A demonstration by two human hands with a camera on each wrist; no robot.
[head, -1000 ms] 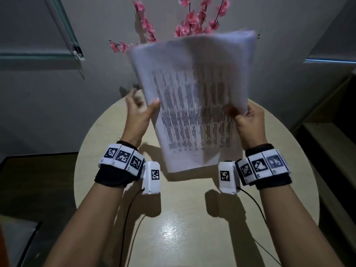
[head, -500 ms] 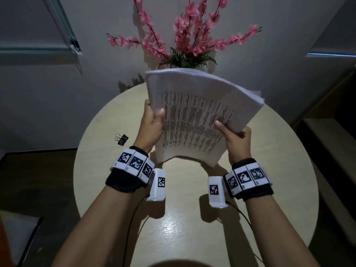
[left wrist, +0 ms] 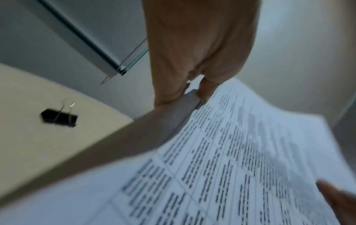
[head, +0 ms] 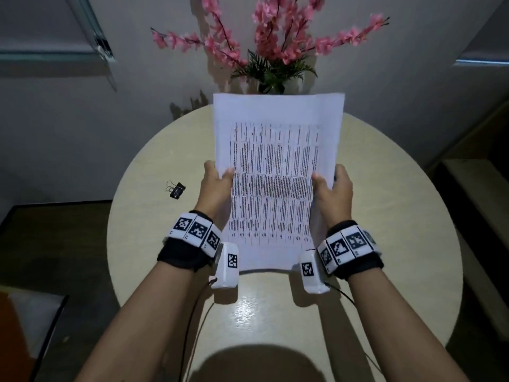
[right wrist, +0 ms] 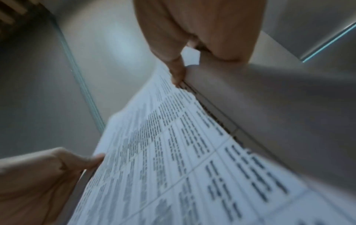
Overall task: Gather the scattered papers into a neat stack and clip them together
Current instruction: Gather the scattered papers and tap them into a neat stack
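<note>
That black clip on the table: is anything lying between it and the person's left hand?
Nothing: only bare table separates the binder clip from the left hand, seen in the head view.

L hand (head: 216,186) + R hand (head: 334,193) pinching.

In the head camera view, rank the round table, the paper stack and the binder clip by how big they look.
1. Round table
2. Paper stack, though held up nearer the camera, so it looks bigger than it is
3. Binder clip, smallest
</note>
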